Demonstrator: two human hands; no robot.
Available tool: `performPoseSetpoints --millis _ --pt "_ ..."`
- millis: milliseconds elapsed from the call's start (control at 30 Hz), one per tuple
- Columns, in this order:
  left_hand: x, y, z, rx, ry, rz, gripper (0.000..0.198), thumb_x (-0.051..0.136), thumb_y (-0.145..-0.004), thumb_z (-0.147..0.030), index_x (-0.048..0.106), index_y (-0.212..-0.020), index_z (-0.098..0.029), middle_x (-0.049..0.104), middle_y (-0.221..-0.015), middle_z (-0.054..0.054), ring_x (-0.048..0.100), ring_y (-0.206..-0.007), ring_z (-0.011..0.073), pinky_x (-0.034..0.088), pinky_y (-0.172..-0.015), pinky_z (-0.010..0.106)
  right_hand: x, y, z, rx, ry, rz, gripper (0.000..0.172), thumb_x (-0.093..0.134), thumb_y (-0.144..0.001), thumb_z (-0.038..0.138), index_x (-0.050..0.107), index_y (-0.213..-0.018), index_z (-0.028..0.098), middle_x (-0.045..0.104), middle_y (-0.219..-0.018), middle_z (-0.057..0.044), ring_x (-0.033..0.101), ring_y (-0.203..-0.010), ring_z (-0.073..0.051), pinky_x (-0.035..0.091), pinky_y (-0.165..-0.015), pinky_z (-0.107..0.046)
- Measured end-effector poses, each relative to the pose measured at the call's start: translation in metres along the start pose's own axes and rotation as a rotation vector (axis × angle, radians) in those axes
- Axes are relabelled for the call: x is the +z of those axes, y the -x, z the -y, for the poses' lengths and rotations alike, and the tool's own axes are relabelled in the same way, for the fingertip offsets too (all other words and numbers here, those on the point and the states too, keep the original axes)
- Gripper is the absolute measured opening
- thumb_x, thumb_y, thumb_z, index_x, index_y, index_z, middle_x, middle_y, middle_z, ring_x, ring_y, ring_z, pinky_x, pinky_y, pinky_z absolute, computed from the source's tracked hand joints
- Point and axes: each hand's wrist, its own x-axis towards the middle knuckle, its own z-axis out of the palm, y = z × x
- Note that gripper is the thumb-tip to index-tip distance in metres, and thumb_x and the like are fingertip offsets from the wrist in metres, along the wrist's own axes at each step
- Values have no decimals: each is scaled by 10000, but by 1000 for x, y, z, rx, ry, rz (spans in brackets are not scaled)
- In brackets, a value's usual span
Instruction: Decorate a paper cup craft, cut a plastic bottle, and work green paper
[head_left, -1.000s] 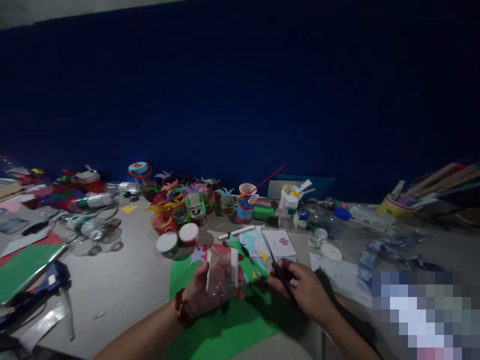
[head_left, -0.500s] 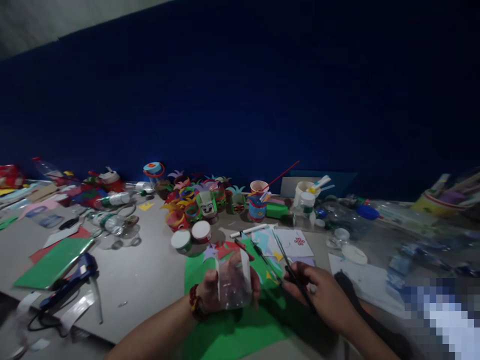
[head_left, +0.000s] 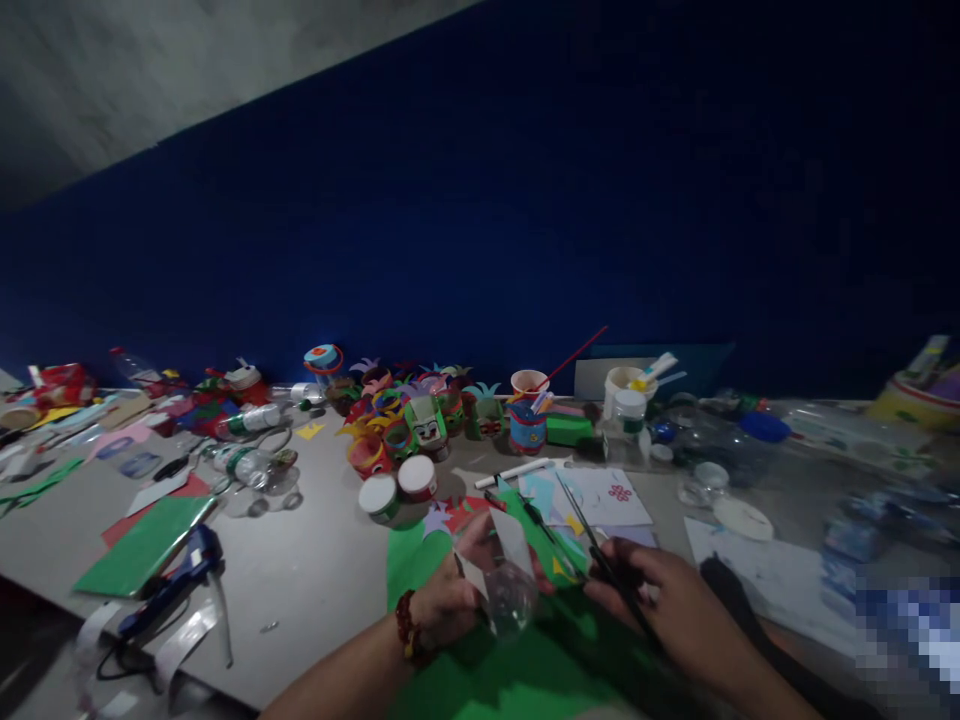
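Two bare hands low at centre, over a green paper sheet (head_left: 420,555). Far out at 9 o'clock from them, a blue glue gun (head_left: 169,590) lying close to the near edge of the grey table (head_left: 315,560), with loose clear strips beside it reaching toward that edge. Between glue gun and sheet, a broad bare stretch of tabletop with one small scrap on it, the widest free room in view.

Left hand (head_left: 450,605), with a beaded bracelet (head_left: 406,625) at the wrist, closed round a clear plastic bottle piece (head_left: 511,598) with white strips stuck to it. Held tilted just above the sheet, near its far edge. At 11 o'clock of that hand, two round white lids (head_left: 397,487) side by side, and beyond them a tight crowd of paper-cup figures (head_left: 409,425) toward the blue wall.

Right hand (head_left: 679,610) at 3 o'clock of the bottle piece, near it but apart, curled round the handles of black scissors (head_left: 592,545). Blades aimed to 11 o'clock, tips over a white card (head_left: 619,495). Cannot tell whether parted. Little free room at 1 o'clock of this hand, with clear bottles and paper scraps packed close.
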Motion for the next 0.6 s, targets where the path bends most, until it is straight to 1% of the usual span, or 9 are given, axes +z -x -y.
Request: performPoseSetpoints --millis 67,133,233,300,433,500,533,600 --pt "-2 0 1 31 -42 -11 812 895 -555 -564 588 -1232 -237 703 -1016 100 713 -932 337 527 -709 362 0 0 -1 -14 48 -17 431 617 -732 642 680 -702 217 757 -821 -105 694 -715 -265 558 -610 -303" --pt "-7 0 5 60 -45 14 783 912 -550 -533 582 -1193 -233 703 -1010 98 718 -937 336 542 -693 343 0 -1 -3 -32 99 -28 429 616 -743 642 661 -696 218 737 -757 -85 671 -675 -250 534 -592 -300" --pt "-15 -2 11 104 -54 34 760 919 -576 -487 555 -1193 -232 703 -1003 92 721 -939 314 548 -702 322 -1 -2 -3 -55 114 -8 424 610 -760 636 646 -685 220 709 -693 -58 641 -641 -230 505 -572 -289" --pt "-18 -2 13 125 -75 31 769 918 -588 -475 537 -1208 -228 700 -1009 93 717 -938 308 550 -730 338 -1 -2 -3 -50 100 6 420 611 -760 628 653 -688 217 717 -710 -62 639 -652 -226 498 -573 -283" --pt "-19 -2 13 144 -157 -6 770 915 -590 -481 535 -1209 -225 684 -1038 94 696 -938 291 539 -752 338 -2 -2 0 -32 61 38 413 613 -768 611 681 -726 206 742 -770 -75 655 -693 -231 501 -602 -280" --pt "-18 -1 13 160 -234 -42 753 915 -588 -485 552 -1192 -217 672 -1066 95 669 -981 280 523 -800 333 -3 -2 0 -33 40 45 410 618 -770 610 692 -745 207 744 -770 -67 659 -693 -230 504 -608 -279" --pt "-18 0 13 171 -277 -59 750 916 -585 -486 557 -1183 -213 667 -1074 95 654 -995 272 514 -820 327 -3 -3 0 -44 41 40 405 622 -772 607 694 -744 210 741 -754 -59 657 -679 -226 502 -604 -277" --pt "-19 1 14 181 -355 -80 764 922 -579 -478 550 -1190 -211 654 -1095 92 631 -999 252 501 -834 310 -3 -4 -1 -77 74 -27 390 643 -760 601 692 -702 218 726 -692 -36 639 -623 -211 491 -582 -269"
